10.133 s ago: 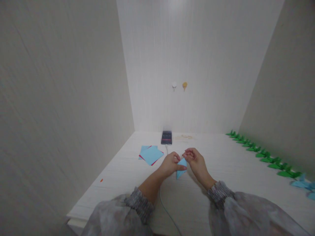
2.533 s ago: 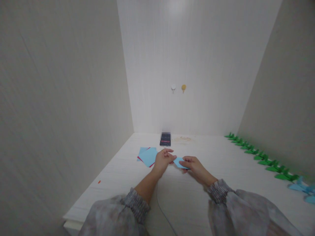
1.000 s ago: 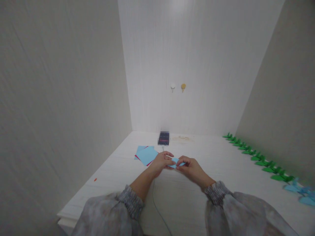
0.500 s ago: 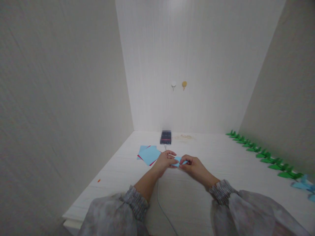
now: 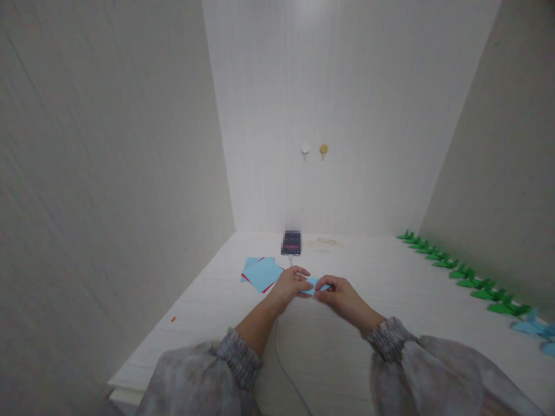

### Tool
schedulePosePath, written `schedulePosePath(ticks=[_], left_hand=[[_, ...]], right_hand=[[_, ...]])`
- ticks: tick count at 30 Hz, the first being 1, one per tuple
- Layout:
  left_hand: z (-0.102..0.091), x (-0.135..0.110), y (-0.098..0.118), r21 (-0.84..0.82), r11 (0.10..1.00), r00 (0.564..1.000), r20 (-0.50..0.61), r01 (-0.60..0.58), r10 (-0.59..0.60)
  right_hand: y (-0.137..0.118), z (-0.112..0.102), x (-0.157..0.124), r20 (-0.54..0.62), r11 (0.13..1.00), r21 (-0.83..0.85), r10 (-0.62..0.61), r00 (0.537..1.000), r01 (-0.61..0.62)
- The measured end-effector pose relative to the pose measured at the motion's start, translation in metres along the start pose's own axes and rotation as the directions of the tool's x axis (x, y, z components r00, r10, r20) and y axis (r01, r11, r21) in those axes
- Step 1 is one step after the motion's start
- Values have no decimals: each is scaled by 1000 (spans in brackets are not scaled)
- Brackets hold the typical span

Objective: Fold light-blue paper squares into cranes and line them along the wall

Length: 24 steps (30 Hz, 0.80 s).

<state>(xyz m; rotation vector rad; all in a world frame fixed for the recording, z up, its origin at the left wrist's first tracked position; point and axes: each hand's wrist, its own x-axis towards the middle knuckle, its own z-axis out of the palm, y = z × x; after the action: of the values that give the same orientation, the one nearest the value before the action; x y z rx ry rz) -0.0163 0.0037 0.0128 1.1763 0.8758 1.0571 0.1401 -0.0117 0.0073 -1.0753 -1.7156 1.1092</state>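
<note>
A small folded piece of light blue paper (image 5: 310, 287) is held between my two hands, above the white table. My left hand (image 5: 291, 287) pinches its left side, thumb on top. My right hand (image 5: 336, 290) grips the right side between thumb and fingers, and the fingers cover much of that end. To the left of my left hand lie loose square sheets of light blue paper (image 5: 262, 274), with red edges showing beneath the top one.
A phone-like device (image 5: 291, 242) with a pale cable (image 5: 284, 370) stands at the back wall. Several green folded paper figures (image 5: 463, 273) line the right side, with light blue ones (image 5: 533, 325) nearer. An orange scrap (image 5: 173, 319) lies at left. Two hooks (image 5: 324, 150) are on the wall.
Both hands keep their hold on the folded paper, with only a slight shift of the right fingers. The whole view has moved a little.
</note>
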Motion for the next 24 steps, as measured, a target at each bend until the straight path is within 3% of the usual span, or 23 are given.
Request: schedulePosePath(ticks=[12,24], left_hand=[[1,0,4,18,999,999,-18,29,-29],[0,-3,1,-67,997,997,59,-50,54]], right_hand=[[0,-1,1,-72,994,-96,-54,996,47],[-6,-7,2,-62,954,-188,-250,966,235]])
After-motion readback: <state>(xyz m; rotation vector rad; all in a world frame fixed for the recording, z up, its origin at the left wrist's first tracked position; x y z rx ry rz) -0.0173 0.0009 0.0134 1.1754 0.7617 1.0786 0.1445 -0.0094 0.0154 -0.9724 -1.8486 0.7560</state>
